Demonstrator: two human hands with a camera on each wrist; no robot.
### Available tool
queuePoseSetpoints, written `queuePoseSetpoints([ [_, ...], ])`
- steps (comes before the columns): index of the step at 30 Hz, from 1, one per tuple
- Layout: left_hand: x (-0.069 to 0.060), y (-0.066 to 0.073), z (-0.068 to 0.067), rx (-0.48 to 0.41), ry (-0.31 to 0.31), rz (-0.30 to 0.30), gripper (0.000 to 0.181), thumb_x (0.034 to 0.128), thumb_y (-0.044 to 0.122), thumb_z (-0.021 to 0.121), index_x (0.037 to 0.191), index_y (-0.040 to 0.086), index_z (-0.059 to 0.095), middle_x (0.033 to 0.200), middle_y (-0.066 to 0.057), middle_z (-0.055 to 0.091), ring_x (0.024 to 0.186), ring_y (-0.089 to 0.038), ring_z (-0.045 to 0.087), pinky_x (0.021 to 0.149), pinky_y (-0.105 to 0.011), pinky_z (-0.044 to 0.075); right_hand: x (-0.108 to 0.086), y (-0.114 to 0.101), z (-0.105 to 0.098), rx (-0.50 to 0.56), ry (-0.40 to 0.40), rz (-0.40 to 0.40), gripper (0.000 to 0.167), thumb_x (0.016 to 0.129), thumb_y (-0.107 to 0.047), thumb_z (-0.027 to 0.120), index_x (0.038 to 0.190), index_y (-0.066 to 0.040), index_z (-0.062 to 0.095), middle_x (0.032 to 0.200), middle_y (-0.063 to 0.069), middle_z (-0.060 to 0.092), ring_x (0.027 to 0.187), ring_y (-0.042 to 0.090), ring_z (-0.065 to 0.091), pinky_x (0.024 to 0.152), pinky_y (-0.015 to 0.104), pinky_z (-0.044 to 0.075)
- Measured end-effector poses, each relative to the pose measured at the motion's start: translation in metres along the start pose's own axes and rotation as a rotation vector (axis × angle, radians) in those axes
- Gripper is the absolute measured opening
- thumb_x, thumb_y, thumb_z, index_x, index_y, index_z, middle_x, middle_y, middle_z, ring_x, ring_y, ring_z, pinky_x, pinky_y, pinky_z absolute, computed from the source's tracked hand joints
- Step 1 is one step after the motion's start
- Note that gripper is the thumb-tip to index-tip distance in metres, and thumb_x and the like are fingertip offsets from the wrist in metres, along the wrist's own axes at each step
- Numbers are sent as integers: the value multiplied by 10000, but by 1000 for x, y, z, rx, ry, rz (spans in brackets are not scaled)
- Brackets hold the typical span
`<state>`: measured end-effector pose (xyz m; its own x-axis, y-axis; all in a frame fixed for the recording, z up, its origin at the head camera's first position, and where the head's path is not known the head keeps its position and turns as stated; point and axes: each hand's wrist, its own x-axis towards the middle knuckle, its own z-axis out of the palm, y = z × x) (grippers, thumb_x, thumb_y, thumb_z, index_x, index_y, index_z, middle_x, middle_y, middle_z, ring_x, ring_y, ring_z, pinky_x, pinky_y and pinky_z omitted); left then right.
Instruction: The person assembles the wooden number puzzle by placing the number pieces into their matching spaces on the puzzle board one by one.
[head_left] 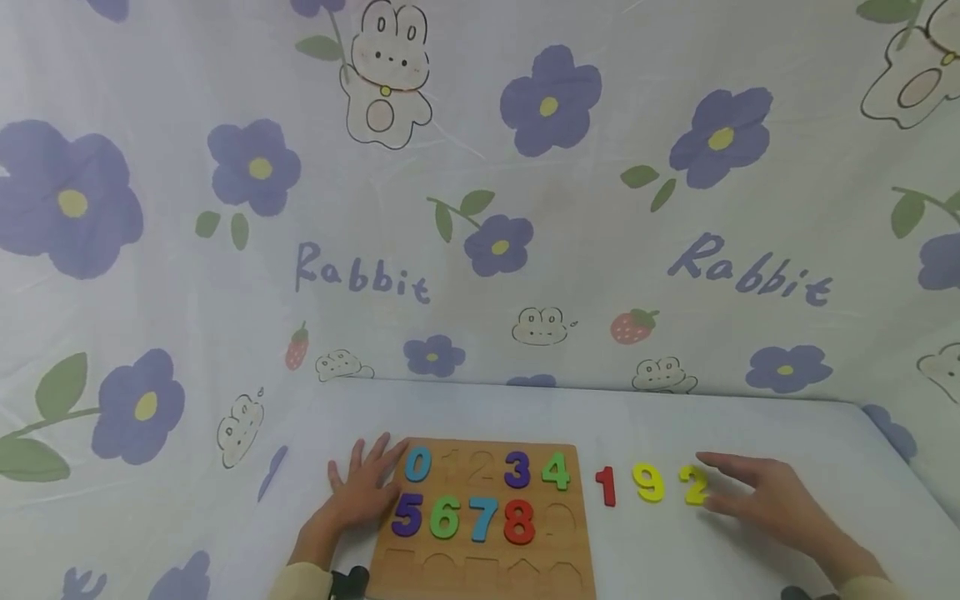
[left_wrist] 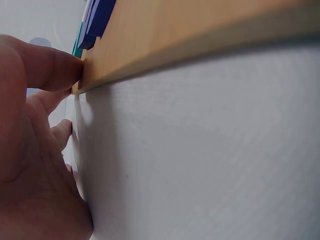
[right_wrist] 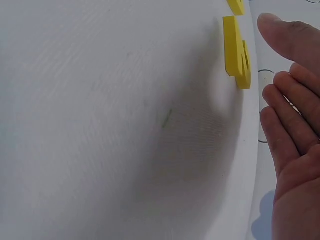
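Observation:
A wooden number board [head_left: 480,546] lies on the table, with colourful digits 0, 3, 4, 5, 6, 7 and 8 seated in it. My left hand [head_left: 363,498] is at its left edge with fingers spread; in the left wrist view, the thumb [left_wrist: 52,70] touches the board's side. To the right of the board lie a red 1 [head_left: 606,487], a yellow 9 [head_left: 648,482] and a yellow 2 [head_left: 692,484] in a row. My right hand [head_left: 772,500] hovers by the yellow 2, fingers extended; the right wrist view shows a gap between hand and digit.
Vacant recesses for 1, 2 and 9 show in the board, plus a bottom row of shaped recesses [head_left: 502,573]. The white table [head_left: 450,408] ends at a patterned curtain [head_left: 480,183] with flowers and rabbits behind it.

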<state>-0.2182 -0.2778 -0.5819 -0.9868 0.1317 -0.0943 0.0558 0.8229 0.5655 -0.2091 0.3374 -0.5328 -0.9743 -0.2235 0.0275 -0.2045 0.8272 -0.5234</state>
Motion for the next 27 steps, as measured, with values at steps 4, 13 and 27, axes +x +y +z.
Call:
queuePoseSetpoints([
  [4, 0, 2, -1, -9, -8, -3, 709, 1016, 242, 591, 1703, 234, 414, 1830, -188, 196, 1667, -579, -56, 1184, -853, -226, 6, 2, 6, 26, -24, 27, 666, 827, -286, 951, 1427, -103, 726, 1460, 160, 722, 1401, 502, 622, 1095, 690, 535],
  [13, -5, 4, -1, -16, 19, 20, 706, 1003, 254, 586, 1694, 262, 439, 1813, -210, 238, 1658, -600, -26, 1180, -858, -228, 9, 4, 16, 47, -46, 66, 690, 804, -250, 963, 1428, -83, 721, 1464, 163, 719, 1423, 492, 606, 1127, 673, 517],
  [27, -3, 4, -3, 4, -9, -14, 712, 1017, 258, 582, 1707, 277, 410, 1833, -177, 194, 1672, -567, -57, 1190, -836, -241, 4, -13, 17, 90, 67, 49, 617, 871, -221, 922, 1434, -79, 716, 1438, 152, 737, 1374, 453, 662, 1073, 598, 575],
])
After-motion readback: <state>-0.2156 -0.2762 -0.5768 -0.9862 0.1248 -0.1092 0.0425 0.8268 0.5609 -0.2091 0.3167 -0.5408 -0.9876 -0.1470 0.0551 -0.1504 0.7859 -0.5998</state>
